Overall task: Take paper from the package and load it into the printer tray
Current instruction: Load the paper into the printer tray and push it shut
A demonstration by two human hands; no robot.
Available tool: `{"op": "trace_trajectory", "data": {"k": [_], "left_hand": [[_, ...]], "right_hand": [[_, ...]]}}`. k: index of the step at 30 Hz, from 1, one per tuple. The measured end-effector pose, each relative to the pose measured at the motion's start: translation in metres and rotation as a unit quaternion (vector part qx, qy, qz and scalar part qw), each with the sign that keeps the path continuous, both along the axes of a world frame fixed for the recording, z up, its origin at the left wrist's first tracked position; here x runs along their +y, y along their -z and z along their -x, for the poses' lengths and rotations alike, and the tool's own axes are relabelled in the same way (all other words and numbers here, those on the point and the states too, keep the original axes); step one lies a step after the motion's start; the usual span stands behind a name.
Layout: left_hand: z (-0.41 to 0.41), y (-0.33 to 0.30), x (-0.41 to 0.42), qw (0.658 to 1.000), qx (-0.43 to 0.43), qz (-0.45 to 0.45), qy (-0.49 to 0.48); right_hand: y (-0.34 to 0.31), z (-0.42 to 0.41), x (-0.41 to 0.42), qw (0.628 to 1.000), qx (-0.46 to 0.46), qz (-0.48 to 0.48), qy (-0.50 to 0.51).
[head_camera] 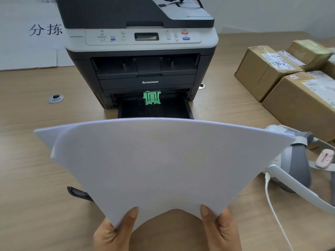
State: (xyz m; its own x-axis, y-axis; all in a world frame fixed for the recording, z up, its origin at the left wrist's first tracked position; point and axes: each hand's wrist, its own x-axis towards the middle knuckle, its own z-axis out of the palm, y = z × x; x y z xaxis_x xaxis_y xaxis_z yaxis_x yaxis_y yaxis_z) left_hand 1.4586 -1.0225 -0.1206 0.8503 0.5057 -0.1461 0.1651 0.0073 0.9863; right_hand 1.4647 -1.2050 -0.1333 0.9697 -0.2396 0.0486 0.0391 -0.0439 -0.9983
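Paper stack [159,165] held level above the desk, near edge pinched by left hand [116,230] and right hand [221,229], thumbs on top. Open tray [155,111] lies straight ahead, just past the far edge; green guide [152,99] at its back. Both hands equally placed.

Place: an office or a mail and parcel room.
Machine: a Lenovo multifunction printer [141,57] with a control panel and a small display stands on the desk.
Surface: a long wood-look desk [32,160] with round cable grommets [55,98].
Goods: taped cardboard parcels [290,77] with shipping labels lie at the right.
Wall: a white sheet with printed Chinese characters [45,29].
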Motion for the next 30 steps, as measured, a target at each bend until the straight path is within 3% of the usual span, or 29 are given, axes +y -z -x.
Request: {"op": "trace_trajectory", "data": {"k": [4, 14, 19, 24, 30], "left_hand": [[0.003, 0.004, 0.001, 0.999, -0.029, -0.036, -0.023], [0.002, -0.027, 0.002, 0.999, 0.034, -0.033, 0.026], [0.003, -0.038, 0.005, 0.997, 0.055, -0.048, 0.031], [-0.002, -0.053, 0.008, 0.995, 0.094, -0.001, 0.030], [-0.009, -0.085, 0.013, 0.992, 0.094, 0.067, 0.043]], "right_hand": [[0.001, 0.001, -0.003, 1.000, 0.001, 0.016, -0.010], [-0.027, 0.002, -0.002, 0.996, 0.031, 0.085, 0.026], [-0.044, -0.002, -0.006, 0.995, 0.038, 0.091, -0.007], [-0.074, -0.010, -0.007, 0.994, 0.051, 0.077, -0.054], [-0.095, -0.023, -0.007, 0.995, 0.063, 0.060, -0.043]]}}
